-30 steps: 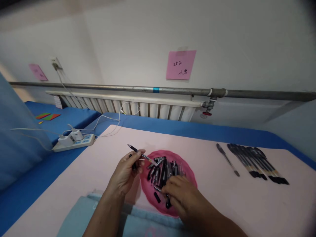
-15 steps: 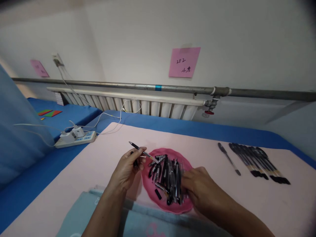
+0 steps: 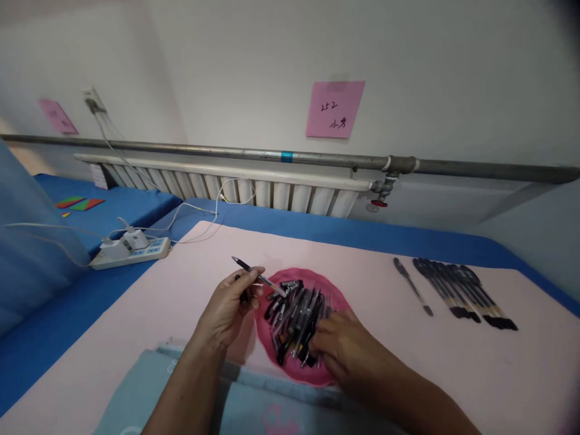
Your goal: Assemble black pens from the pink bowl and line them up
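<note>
My left hand is closed round a thin pen refill that sticks up and to the left, just left of a pink round dish. The dish holds a heap of several black and clear pen parts. My right hand rests on the right side of that heap with its fingers curled among the parts; what they hold, if anything, is hidden.
A row of several assembled black pens lies at the right on the pink mat. A white power strip with cables sits at the left on blue cloth. A light blue cloth lies near me. A radiator runs along the wall.
My right hand has slid back left onto the heap, and the pen parts have been swept into a slanted bundle. The left hand has kept the refill in the same place.
</note>
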Motion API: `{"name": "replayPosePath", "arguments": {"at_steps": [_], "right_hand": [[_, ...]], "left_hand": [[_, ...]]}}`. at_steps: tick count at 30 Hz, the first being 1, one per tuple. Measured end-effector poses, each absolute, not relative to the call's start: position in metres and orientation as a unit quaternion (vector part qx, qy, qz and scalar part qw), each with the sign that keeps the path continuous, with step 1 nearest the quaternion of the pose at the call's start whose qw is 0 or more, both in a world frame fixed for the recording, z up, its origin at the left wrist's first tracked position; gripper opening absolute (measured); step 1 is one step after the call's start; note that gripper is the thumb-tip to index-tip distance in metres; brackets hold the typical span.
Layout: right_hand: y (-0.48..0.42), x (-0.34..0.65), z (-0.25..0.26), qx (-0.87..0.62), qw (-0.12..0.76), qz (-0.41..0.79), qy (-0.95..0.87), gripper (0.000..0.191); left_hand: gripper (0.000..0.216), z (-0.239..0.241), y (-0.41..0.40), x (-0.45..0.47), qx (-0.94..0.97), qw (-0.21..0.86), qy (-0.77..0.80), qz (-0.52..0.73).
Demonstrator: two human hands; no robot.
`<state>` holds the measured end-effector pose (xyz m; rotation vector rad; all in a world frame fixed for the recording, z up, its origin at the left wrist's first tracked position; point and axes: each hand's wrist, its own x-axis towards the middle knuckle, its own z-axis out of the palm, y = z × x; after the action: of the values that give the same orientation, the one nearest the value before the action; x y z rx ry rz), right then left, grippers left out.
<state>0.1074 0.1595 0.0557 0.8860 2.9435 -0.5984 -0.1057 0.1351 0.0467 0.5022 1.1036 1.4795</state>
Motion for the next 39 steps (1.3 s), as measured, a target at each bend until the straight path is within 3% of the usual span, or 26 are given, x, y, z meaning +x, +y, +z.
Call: {"name": "replayPosePath", "arguments": {"at_steps": [7, 18, 27, 39], "right_hand": [[0.16, 0.105, 0.036, 0.29, 0.021, -0.14, 0.946, 0.019], [0.156, 0.099, 0.045, 0.311, 0.077, -0.08, 0.944, 0.013], [0.163, 0.111, 0.049, 0.3, -0.036, -0.157, 0.94, 0.019], [0.142, 0.091, 0.045, 0.273, 0.042, -0.169, 0.946, 0.018]], "left_hand": [[0.028, 0.049, 0.134, -0.105, 0.217, 0.575, 0.474, 0.63], [0.029, 0.049, 0.134, -0.103, 0.221, 0.576, 0.475, 0.628], [0.028, 0.049, 0.134, -0.103, 0.224, 0.575, 0.476, 0.627], [0.024, 0.05, 0.134, -0.101, 0.224, 0.583, 0.466, 0.627]]}}
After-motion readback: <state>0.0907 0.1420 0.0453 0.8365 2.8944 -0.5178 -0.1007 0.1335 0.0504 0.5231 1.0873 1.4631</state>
